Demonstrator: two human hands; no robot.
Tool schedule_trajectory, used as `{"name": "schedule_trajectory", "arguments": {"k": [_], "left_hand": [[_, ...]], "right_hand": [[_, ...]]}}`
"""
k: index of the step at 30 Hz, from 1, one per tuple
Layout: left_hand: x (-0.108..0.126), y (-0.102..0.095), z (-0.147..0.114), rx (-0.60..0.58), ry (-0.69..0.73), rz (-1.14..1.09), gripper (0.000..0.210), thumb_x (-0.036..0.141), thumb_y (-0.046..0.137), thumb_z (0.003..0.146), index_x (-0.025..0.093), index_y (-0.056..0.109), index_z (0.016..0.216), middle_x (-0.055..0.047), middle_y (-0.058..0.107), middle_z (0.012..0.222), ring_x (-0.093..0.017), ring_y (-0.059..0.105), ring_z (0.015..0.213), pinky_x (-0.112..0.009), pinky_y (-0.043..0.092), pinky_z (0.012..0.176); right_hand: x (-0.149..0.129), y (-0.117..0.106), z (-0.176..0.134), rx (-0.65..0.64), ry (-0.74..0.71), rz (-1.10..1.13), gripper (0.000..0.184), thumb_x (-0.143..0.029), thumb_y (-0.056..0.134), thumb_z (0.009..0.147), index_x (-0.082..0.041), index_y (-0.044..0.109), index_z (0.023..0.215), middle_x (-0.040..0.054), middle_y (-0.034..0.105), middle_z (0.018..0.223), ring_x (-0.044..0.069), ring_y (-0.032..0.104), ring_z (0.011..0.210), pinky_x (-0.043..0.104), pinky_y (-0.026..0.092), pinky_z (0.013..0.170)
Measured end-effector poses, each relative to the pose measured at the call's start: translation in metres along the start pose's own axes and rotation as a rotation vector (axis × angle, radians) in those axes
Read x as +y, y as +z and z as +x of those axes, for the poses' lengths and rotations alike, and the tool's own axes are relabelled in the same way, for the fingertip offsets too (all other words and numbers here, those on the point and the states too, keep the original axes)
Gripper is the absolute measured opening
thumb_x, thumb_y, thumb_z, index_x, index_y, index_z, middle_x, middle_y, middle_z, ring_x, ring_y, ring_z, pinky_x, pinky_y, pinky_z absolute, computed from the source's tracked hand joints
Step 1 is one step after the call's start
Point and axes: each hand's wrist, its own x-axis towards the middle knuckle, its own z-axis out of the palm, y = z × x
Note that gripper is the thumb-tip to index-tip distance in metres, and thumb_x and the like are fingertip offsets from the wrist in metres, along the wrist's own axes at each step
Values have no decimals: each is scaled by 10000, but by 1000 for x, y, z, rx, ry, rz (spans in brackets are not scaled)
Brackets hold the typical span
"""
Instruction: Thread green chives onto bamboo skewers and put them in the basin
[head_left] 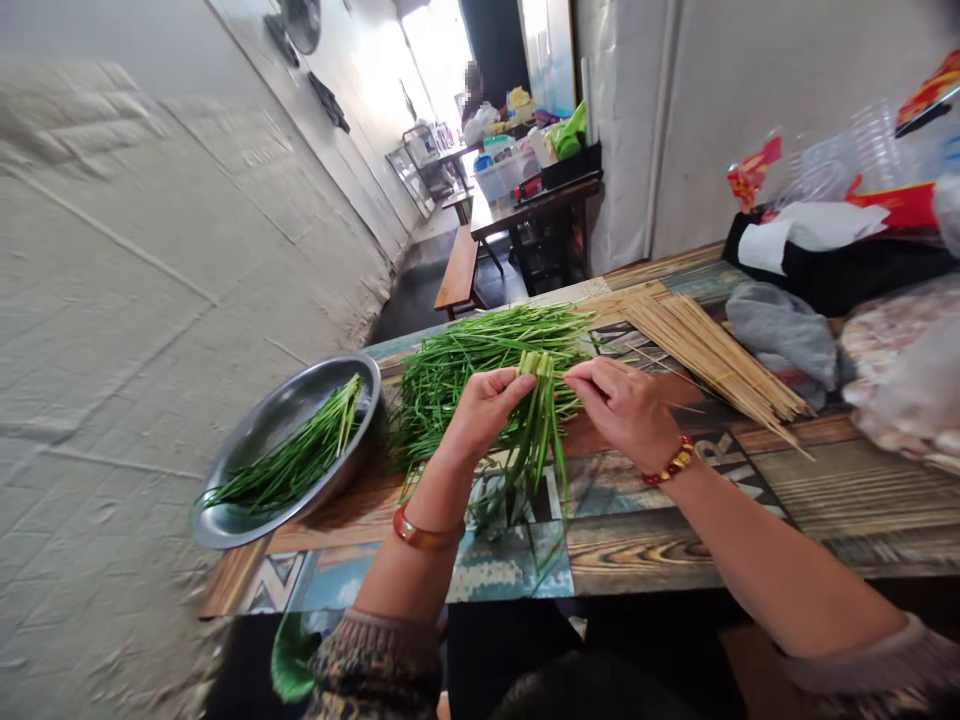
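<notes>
My left hand (491, 405) is closed around a small bunch of garlic chives (534, 425), pale cut ends up and green leaves hanging down over the table. Close by on the right, my right hand (619, 405) pinches at the stem ends with thumb and forefinger; whatever is in that pinch is too thin to make out. Behind both hands lies a large loose pile of garlic chives (457, 365). Bamboo skewers (712, 350) lie fanned out to the right of my right hand.
A steel basin (259, 425) at the table's left end holds another bundle of chives. Plastic bags (784, 330), a bag of pale pieces (911, 370) and red packaging crowd the right side. Beyond are a wooden bench (457, 268), a loaded table (517, 205) and a distant person.
</notes>
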Motion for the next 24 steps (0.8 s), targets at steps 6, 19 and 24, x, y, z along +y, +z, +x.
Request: {"name": "schedule_trajectory", "arguments": {"k": [6,19,24], "left_hand": [[-8,12,-3,30,6,78,440,555,620,769,132,628,646,-3,566,565,-102,503,553,-222,411,524],[9,1,4,-2,52,270,333,427,666,742,113,597,654,32,482,578,-60,375,534,-185,305,496],[13,-4,4,-37,108,425,317,385,636,765,118,571,607,37,434,580,-66,355,569,-180,279,501]], "right_hand": [[-3,-1,-1,-91,20,13,219,-220,445,936,-218,625,811,57,665,789,193,608,763,311,453,723],[11,6,3,-281,433,641,242,-297,560,853,-183,580,1064,1,655,719,134,612,585,264,484,544],[5,7,1,-418,587,1028,369,-316,601,805,-186,506,1137,-40,615,682,93,596,501,188,454,416]]}}
